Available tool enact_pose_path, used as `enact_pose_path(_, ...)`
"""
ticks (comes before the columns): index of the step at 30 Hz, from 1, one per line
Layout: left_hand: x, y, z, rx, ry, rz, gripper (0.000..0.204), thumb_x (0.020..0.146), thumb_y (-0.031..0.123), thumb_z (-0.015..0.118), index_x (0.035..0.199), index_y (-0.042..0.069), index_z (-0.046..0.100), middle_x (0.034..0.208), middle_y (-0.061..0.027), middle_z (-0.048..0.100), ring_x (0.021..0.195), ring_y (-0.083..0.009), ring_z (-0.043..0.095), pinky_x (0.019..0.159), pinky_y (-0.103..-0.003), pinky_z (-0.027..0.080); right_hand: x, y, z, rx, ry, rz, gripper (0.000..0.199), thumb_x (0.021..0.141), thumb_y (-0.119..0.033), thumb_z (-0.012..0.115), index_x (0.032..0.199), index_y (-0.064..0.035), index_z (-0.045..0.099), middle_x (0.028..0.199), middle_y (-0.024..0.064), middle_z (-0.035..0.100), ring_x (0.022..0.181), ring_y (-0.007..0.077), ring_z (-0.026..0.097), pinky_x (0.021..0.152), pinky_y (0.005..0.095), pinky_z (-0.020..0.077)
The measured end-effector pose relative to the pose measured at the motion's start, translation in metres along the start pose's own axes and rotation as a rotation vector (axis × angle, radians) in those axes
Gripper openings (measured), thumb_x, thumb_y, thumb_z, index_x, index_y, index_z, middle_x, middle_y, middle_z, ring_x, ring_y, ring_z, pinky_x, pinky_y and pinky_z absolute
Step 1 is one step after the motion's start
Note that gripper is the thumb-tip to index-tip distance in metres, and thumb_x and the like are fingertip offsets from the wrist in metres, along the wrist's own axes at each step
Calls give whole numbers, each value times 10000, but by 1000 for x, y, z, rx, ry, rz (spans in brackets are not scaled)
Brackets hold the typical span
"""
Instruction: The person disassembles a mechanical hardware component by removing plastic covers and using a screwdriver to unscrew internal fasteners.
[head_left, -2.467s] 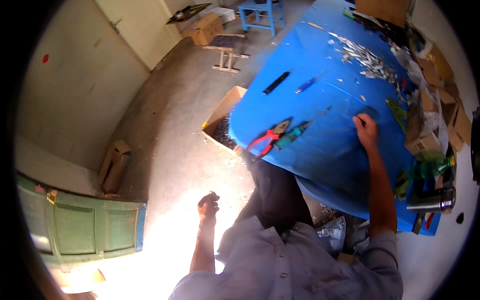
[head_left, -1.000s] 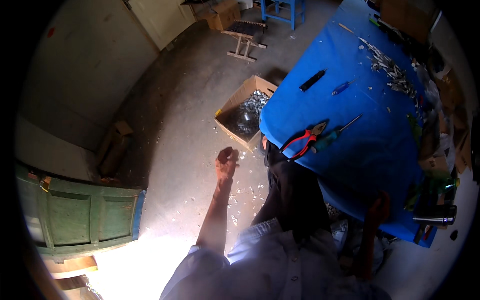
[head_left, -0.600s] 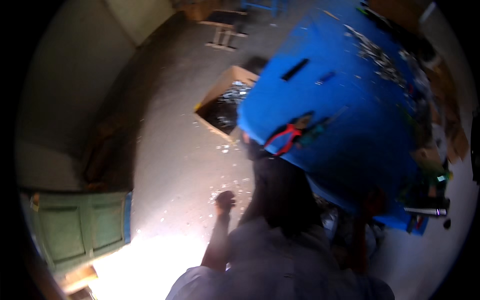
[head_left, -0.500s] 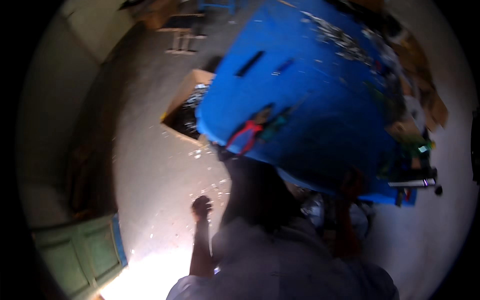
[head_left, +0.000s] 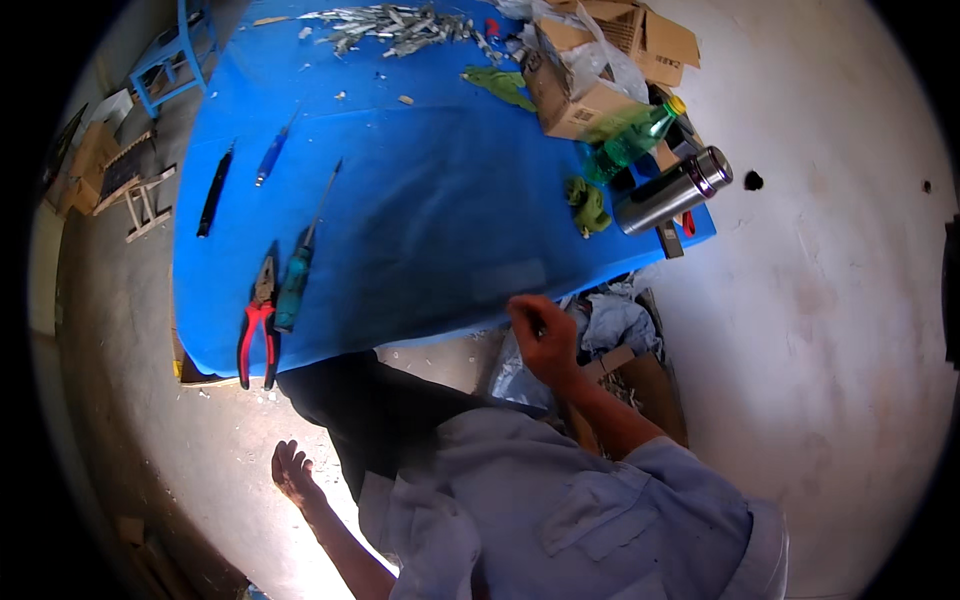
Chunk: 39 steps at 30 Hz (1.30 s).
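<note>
My left hand [head_left: 292, 474] hangs over the floor left of my leg. Its fingers are slightly bent and apart, with nothing in them. My right hand [head_left: 545, 342] is at the near edge of the blue-covered table [head_left: 420, 220], fingers curled together. Whatever they may hold is hidden. Just beyond its fingertips a pale rectangular patch [head_left: 508, 278] shows faintly on the cloth. Red-handled pliers [head_left: 258, 330] lie at the table's near left corner, beside a teal-handled screwdriver [head_left: 294, 280]. Farther back are a blue-handled screwdriver [head_left: 270, 158] and a slim black tool [head_left: 215, 192].
Grey metal strips [head_left: 400, 30] are heaped at the far edge. A cardboard box [head_left: 570, 100], a green bottle [head_left: 635, 140] and a steel flask [head_left: 670, 195] line the right side. Below the table stands a box of scraps [head_left: 650, 395]. A blue chair [head_left: 175, 55] is at far left.
The view has swung round and sharpened, so the table now appears farther left. My right hand has come out of shadow at the table edge. My left hand's fingers now show apart.
</note>
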<state>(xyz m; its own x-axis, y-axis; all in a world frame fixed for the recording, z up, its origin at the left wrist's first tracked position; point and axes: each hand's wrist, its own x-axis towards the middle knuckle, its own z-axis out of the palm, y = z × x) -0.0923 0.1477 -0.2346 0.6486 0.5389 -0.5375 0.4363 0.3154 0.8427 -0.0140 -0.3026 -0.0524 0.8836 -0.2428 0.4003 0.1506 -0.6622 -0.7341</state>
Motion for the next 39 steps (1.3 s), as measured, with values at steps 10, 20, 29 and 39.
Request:
enact_pose_path(10,-5,10,-14,45,13,-40,645,933,493,621,1393,48,545,1292,-122,635,1124,-262,540,949,-422,393,-154,142,-143,-929,-570,661,212,894,-248,627,913,-63,730,945,164,717,870,386,702,712,491,552)
enact_pose_path(20,7,79,2,80,90,191,597,952,476,611,1324,11,584,1313,-122,647,989,-212,536,808,-320,450,-22,98,-132,-598,122,218,207,875,-276,714,901,-70,706,874,131,687,798,326,682,710,437,533)
enact_pose_path(29,-44,123,28,172,78,312,618,952,537,594,1279,14,619,1234,-123,679,941,-170,531,788,-317,442,89,93,-95,-405,215,156,198,868,-193,775,964,-24,736,794,55,704,694,139,661,648,292,529)
enact_pose_path(39,-44,58,1,231,33,187,684,942,573,591,1308,-4,599,1199,-145,668,881,-174,547,704,-263,442,95,101,-81,-439,234,216,249,844,-203,798,1030,-43,753,838,58,724,710,140,666,659,286,532)
